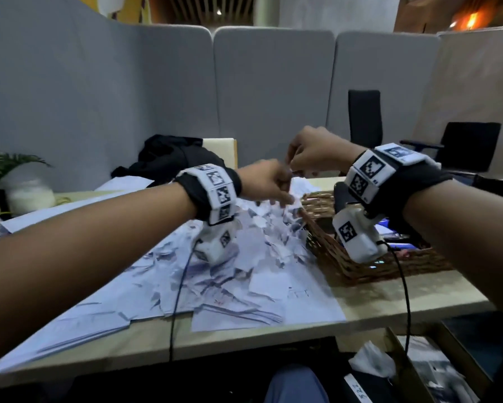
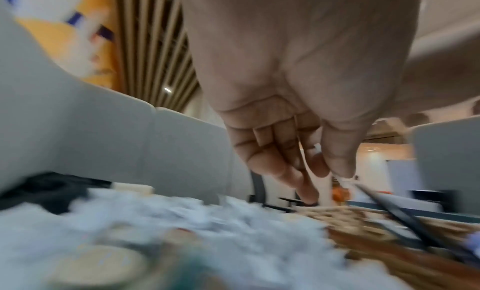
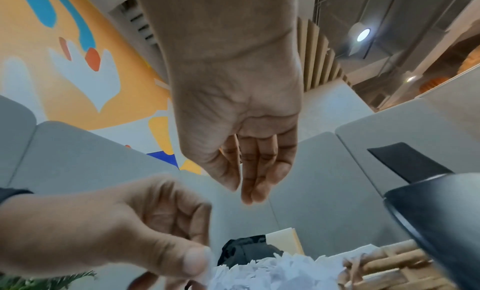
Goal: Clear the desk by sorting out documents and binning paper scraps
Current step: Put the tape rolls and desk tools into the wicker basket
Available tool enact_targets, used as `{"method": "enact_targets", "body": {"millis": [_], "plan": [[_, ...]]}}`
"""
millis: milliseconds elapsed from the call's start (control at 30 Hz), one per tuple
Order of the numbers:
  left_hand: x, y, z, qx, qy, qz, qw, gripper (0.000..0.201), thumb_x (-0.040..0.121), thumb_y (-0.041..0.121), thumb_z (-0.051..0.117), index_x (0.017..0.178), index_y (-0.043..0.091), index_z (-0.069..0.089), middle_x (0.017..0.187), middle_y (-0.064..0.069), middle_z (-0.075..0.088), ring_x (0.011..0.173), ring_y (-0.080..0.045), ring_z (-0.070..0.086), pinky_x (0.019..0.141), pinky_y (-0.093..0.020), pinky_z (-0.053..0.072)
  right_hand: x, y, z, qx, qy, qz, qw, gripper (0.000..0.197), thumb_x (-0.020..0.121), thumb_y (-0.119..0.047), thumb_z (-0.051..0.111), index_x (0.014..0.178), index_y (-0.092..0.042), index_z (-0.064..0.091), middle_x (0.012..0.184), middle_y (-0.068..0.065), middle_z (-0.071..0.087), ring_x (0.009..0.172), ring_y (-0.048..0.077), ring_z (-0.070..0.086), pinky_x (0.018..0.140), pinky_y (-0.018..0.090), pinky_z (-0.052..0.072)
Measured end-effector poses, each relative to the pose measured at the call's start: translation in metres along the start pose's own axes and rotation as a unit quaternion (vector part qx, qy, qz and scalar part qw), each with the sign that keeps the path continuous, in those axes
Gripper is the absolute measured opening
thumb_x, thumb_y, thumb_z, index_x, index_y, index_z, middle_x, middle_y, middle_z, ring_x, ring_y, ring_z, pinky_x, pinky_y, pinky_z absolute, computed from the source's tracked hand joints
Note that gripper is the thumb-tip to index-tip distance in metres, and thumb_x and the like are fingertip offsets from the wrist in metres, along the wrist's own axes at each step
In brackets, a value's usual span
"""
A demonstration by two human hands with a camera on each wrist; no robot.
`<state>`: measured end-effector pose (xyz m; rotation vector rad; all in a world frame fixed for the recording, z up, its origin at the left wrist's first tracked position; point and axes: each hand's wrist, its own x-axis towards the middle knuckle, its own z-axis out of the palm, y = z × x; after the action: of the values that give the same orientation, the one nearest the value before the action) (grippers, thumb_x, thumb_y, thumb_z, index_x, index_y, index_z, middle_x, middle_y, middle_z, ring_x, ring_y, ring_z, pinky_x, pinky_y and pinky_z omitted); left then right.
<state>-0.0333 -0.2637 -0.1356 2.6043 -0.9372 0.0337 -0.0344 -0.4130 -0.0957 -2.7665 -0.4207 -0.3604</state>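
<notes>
Grey felt partitions (image 1: 270, 82) are curving behind the pale counter (image 1: 404, 298); torn white paper scraps (image 1: 262, 237) are lying heaped beside the woven wicker basket (image 1: 326, 245); above it, the left hand (image 1: 262, 181) is pinching a scrap; the right hand (image 1: 314, 149) is hanging loosely curled, its hold unclear.

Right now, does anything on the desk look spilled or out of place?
Yes. A heap of torn white paper scraps lies strewn over the flat white document sheets and crowds the rim of the brown woven wicker basket. Both hands hover above it; blur hides what they hold.
</notes>
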Motion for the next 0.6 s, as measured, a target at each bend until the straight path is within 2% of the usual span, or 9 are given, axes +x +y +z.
{"method": "enact_targets", "body": {"millis": [100, 200, 267, 333, 400, 500, 567, 600], "plan": [[-0.026, -0.049, -0.025, 0.068, -0.001, -0.069, 0.995, 0.025, 0.088, 0.025, 0.069, 0.069, 0.010, 0.063, 0.067, 0.003, 0.070, 0.054, -0.008, 0.061, 0.047, -0.026, 0.051, 0.014, -0.016, 0.014, 0.012, -0.033, -0.009, 0.999, 0.017, 0.076, -0.005, 0.056, 0.081, -0.008, 0.072, 0.072, 0.008, 0.073, 0.072, 0.025, 0.072, 0.062, 0.037, 0.062], [-0.053, -0.093, -0.041, 0.129, -0.027, -0.130, 0.983, 0.025, 0.087, 0.027, 0.069, 0.068, 0.012, 0.064, 0.070, -0.001, 0.072, 0.062, -0.019, 0.067, 0.057, -0.032, 0.056, 0.025, -0.035, 0.031, -0.002, -0.079, -0.027, 0.996, 0.020, 0.078, -0.006, 0.055, 0.087, -0.006, 0.073, 0.075, 0.007, 0.074, 0.075, 0.024, 0.073, 0.065, 0.038, 0.062], [-0.069, -0.113, -0.047, 0.151, -0.045, -0.162, 0.974, 0.025, 0.089, 0.028, 0.066, 0.069, 0.012, 0.068, 0.069, 0.001, 0.072, 0.062, -0.017, 0.068, 0.058, -0.030, 0.056, 0.031, -0.049, 0.044, -0.024, -0.101, -0.043, 0.994, 0.020, 0.080, -0.008, 0.057, 0.092, -0.008, 0.074, 0.074, 0.005, 0.073, 0.071, 0.021, 0.072, 0.067, 0.036, 0.062], [-0.081, -0.128, -0.051, 0.179, -0.061, -0.187, 0.964, 0.030, 0.092, 0.031, 0.061, 0.069, 0.013, 0.070, 0.067, 0.003, 0.071, 0.059, -0.012, 0.064, 0.054, -0.023, 0.050, 0.035, -0.064, 0.060, -0.052, -0.130, -0.063, 0.988, 0.021, 0.082, -0.010, 0.060, 0.098, -0.012, 0.074, 0.076, 0.002, 0.071, 0.063, 0.017, 0.066, 0.067, 0.030, 0.059], [-0.090, -0.138, -0.053, 0.219, -0.061, -0.203, 0.952, 0.030, 0.093, 0.033, 0.057, 0.073, 0.016, 0.071, 0.069, 0.006, 0.069, 0.064, -0.011, 0.062, 0.058, -0.022, 0.046, 0.037, -0.076, 0.075, -0.085, -0.159, -0.095, 0.979, 0.025, 0.082, -0.012, 0.063, 0.105, -0.017, 0.074, 0.091, 0.003, 0.072, 0.073, 0.019, 0.063, 0.073, 0.030, 0.055], [-0.094, -0.145, -0.054, 0.239, -0.031, -0.191, 0.951, 0.018, 0.091, 0.032, 0.059, 0.088, 0.020, 0.072, 0.085, 0.008, 0.067, 0.080, -0.013, 0.061, 0.073, -0.029, 0.052, 0.036, -0.088, 0.089, -0.147, -0.174, -0.137, 0.964, 0.034, 0.084, -0.009, 0.059, 0.115, -0.019, 0.070, 0.110, 0.002, 0.068, 0.099, 0.023, 0.062, 0.083, 0.031, 0.053], [-0.092, -0.142, -0.051, 0.210, -0.012, -0.152, 0.966, 0.016, 0.091, 0.030, 0.060, 0.096, 0.019, 0.071, 0.092, 0.004, 0.068, 0.085, -0.014, 0.061, 0.079, -0.028, 0.050, 0.038, -0.093, 0.096, -0.181, -0.180, -0.143, 0.956, 0.036, 0.087, -0.007, 0.055, 0.118, -0.018, 0.068, 0.116, 0.001, 0.066, 0.106, 0.024, 0.061, 0.086, 0.031, 0.051], [-0.090, -0.138, -0.048, 0.192, -0.006, -0.127, 0.973, 0.016, 0.091, 0.029, 0.061, 0.097, 0.018, 0.071, 0.093, 0.004, 0.068, 0.086, -0.013, 0.061, 0.077, -0.025, 0.048, 0.040, -0.093, 0.099, -0.195, -0.184, -0.140, 0.953, 0.033, 0.089, -0.008, 0.054, 0.118, -0.017, 0.068, 0.117, 0.003, 0.065, 0.106, 0.025, 0.061, 0.086, 0.031, 0.051]]}}
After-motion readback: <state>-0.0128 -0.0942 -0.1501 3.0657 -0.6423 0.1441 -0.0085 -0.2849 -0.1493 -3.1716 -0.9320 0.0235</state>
